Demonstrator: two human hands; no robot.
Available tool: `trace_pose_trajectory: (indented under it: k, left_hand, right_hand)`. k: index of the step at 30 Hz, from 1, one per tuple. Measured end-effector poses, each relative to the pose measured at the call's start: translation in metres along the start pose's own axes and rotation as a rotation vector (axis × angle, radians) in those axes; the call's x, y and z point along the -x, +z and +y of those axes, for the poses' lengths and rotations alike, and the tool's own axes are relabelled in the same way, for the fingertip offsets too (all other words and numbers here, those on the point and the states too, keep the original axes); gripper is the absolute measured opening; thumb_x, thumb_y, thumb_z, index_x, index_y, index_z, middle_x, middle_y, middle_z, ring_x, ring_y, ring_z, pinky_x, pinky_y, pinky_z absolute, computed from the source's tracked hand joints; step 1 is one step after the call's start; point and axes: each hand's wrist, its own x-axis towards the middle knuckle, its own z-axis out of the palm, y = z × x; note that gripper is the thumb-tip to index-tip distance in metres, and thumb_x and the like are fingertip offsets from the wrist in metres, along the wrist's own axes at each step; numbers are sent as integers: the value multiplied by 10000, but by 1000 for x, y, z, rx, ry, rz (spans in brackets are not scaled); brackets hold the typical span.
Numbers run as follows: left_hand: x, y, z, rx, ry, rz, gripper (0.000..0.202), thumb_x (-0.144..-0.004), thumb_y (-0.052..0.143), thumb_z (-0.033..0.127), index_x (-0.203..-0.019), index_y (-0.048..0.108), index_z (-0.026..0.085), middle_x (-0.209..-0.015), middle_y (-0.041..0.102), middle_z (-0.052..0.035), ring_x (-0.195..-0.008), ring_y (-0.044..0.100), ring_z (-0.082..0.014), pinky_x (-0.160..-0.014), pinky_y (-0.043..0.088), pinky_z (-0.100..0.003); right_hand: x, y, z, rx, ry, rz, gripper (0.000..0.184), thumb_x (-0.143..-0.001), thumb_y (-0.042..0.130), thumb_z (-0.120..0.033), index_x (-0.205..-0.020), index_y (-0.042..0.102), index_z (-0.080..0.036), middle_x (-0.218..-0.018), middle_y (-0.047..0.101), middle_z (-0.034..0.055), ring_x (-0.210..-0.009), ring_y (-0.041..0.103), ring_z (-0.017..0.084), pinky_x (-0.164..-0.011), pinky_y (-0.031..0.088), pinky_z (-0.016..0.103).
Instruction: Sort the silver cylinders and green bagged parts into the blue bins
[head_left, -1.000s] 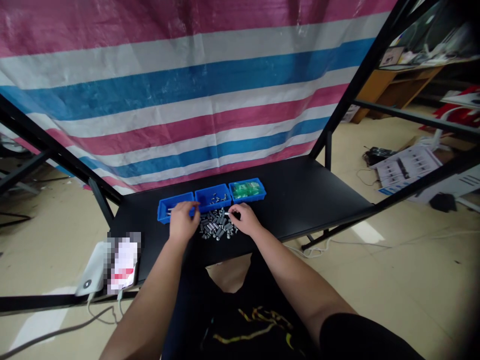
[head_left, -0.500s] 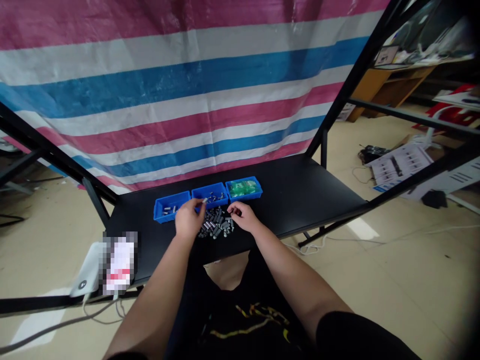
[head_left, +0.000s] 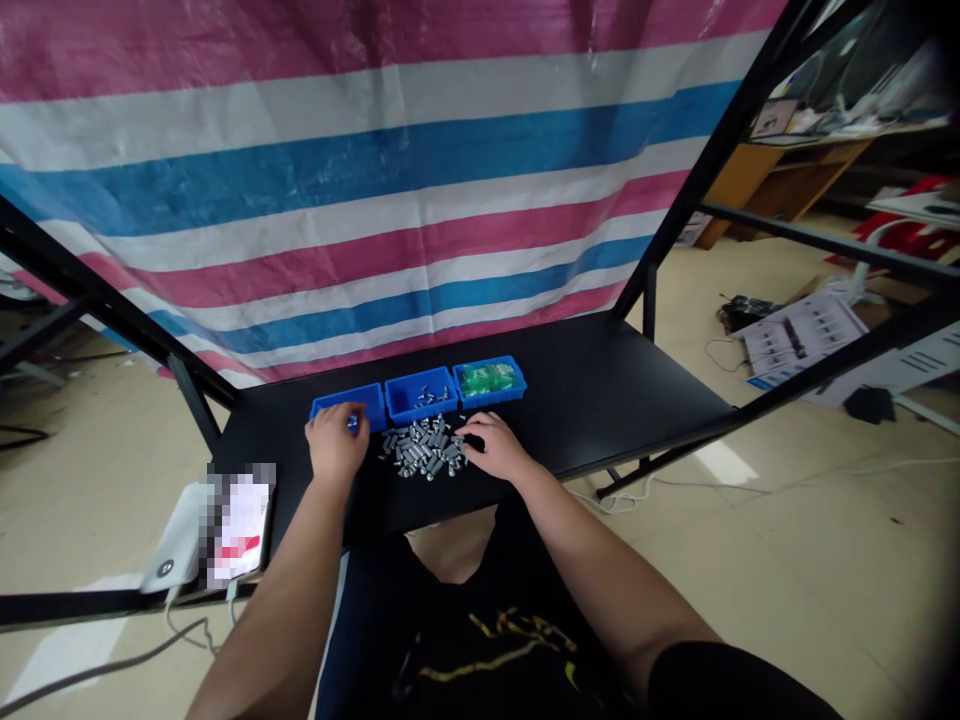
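Note:
A heap of small grey metal parts (head_left: 424, 450) lies on the black table (head_left: 600, 390) in front of three blue bins. My left hand (head_left: 335, 440) hovers over the left bin (head_left: 369, 403), fingers curled; whether it holds a part I cannot make out. My right hand (head_left: 491, 445) rests at the right edge of the heap, fingers bent down onto the parts. The middle bin (head_left: 420, 394) holds a few grey parts. The right bin (head_left: 491, 380) holds green pieces.
A striped pink, white and blue tarp (head_left: 360, 180) hangs behind the table. Black frame bars (head_left: 105, 300) slant at left and right. A white device with cables (head_left: 180, 540) sits at the table's left front corner. Papers and boxes (head_left: 810, 330) lie on the floor at right.
My left hand has moved from above the middle bin, where it pinched a small part, leftward over the left bin. My right hand has settled lower onto the heap.

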Motion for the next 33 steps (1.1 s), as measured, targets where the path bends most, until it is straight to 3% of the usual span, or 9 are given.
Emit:
trace_pose_trajectory:
  k: [5, 9, 13, 17, 21, 25, 29, 33]
  left_hand:
    - [41, 13, 26, 218, 239, -84, 178, -913, 513, 265, -968, 679, 235, -1028, 717, -69, -1022, 628, -258, -961, 450, -401]
    - [72, 25, 38, 282, 285, -116, 158, -916, 532, 252, -973, 679, 242, -1043, 707, -64, -1026, 618, -254, -952, 459, -409]
    - [84, 32, 44, 328, 286, -143, 167, -927, 540, 258, -1008, 685, 240, -1060, 702, -73, -1030, 625, -251, -934, 481, -410]
    - [74, 35, 56, 443, 307, -111, 222, -954, 541, 267, -1121, 686, 242, -1111, 715, -68, -1074, 634, -232, -979, 493, -401]
    - [57, 41, 78, 547, 421, -190, 333, -934, 614, 278, -1263, 657, 272, -1194, 716, -52, -1130, 646, -226, -1007, 508, -392]
    - [46, 50, 90, 592, 511, -268, 193, -934, 620, 260, -1088, 736, 278, -1057, 756, -26, -972, 701, -194, -906, 544, -340]
    - [35, 46, 72, 508, 364, -103, 166, -942, 605, 305, -1024, 737, 247, -1006, 767, -43, -963, 700, -215, -883, 529, -339]
    - [12, 25, 31, 277, 97, 97, 240, -925, 601, 427, -969, 725, 226, -926, 756, -59, -912, 688, -247, -848, 503, -357]
  right_hand:
    - [-2, 6, 1, 35, 44, 34, 125, -855, 732, -244, -980, 722, -251, -1009, 656, 48, -940, 584, 224, -891, 475, 389]
    - [-2, 11, 3, 63, 48, 53, 82, -870, 703, -188, -929, 680, -241, -980, 667, 47, -946, 580, 232, -894, 464, 386]
    - [-1, 11, 1, 31, 59, 101, 76, -893, 649, -171, -934, 646, -235, -942, 675, 46, -933, 591, 232, -875, 467, 378]
    - [3, 8, 2, -258, 131, 188, 75, -904, 656, -278, -930, 610, -224, -864, 666, 27, -792, 619, 186, -761, 499, 324]
    - [7, 7, 7, -613, 139, 121, 215, -869, 714, -367, -919, 561, -224, -867, 683, 9, -732, 642, 151, -718, 520, 294]
    - [9, 7, 8, -765, 121, 51, 217, -865, 712, -346, -920, 537, -229, -962, 707, 26, -855, 693, 168, -799, 551, 318]
    - [6, 7, 6, -486, 130, 132, 183, -880, 640, -244, -1061, 616, -229, -1027, 696, 55, -856, 678, 181, -774, 566, 335]
    - [1, 13, 2, -57, 61, 206, 365, -875, 571, -130, -1216, 663, -218, -1249, 635, 107, -1125, 599, 253, -1004, 515, 447]
